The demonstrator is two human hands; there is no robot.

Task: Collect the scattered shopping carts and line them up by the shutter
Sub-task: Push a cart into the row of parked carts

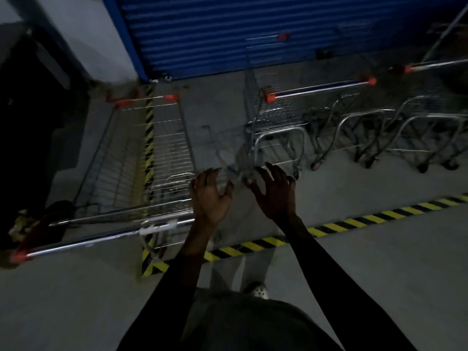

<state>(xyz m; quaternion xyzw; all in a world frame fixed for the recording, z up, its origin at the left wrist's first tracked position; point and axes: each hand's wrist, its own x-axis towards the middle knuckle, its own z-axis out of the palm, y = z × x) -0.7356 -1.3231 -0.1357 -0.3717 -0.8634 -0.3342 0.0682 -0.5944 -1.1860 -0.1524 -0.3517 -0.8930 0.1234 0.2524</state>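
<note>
Two hands, both empty: the left hand [210,196] and right hand [274,191] hang with fingers spread and loosely bent, gripping nothing. The silver wire shopping cart with orange corner caps [157,148] stands unheld just beside the left hand, nose toward the blue ribbed roller shutter [228,29]. The row of chrome carts [319,87] sits to its right, apart. Risks: an unheld cart may roll or swing off line, and the dim light invites pinched fingers when closing it against the row's protruding frames.
</note>
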